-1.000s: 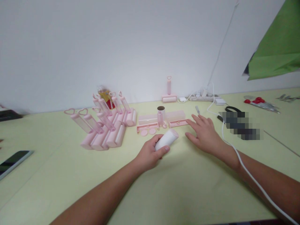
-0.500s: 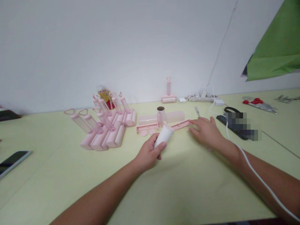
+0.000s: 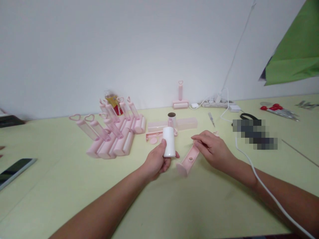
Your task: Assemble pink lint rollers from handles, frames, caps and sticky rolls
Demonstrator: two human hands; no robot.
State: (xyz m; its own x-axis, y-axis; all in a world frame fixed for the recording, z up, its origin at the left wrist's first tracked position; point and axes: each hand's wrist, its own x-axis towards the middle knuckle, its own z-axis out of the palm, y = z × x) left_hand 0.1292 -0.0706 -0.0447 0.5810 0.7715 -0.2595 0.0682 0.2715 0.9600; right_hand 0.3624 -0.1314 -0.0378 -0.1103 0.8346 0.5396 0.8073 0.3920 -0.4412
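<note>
My left hand (image 3: pixel 157 157) is closed round a white lint roller refill (image 3: pixel 169 142), held nearly upright. To its right, my right hand (image 3: pixel 210 147) pinches one end of a pink lint roller frame (image 3: pixel 189 159), a long open piece with a small hole and a rounded end plate. A gap separates the frame from the refill. Behind the refill, another pink frame (image 3: pixel 151 135) lies on the table beside a pink round cap (image 3: pixel 154 141). A cardboard-cored roll (image 3: pixel 171 115) stands behind them, next to translucent pink covers (image 3: pixel 186 123).
Several assembled pink lint rollers (image 3: pixel 117 139) stand at left; another roller (image 3: pixel 180 103) is by the wall. A power strip (image 3: pixel 216 104), red-handled scissors (image 3: pixel 280 111) and a phone (image 3: pixel 16 171) lie about. A white cable (image 3: pixel 259 177) crosses my right forearm.
My right hand has picked up the pink frame and brought it nearer, swinging its end plate toward me. My left hand has turned the refill from tilted to nearly upright.
</note>
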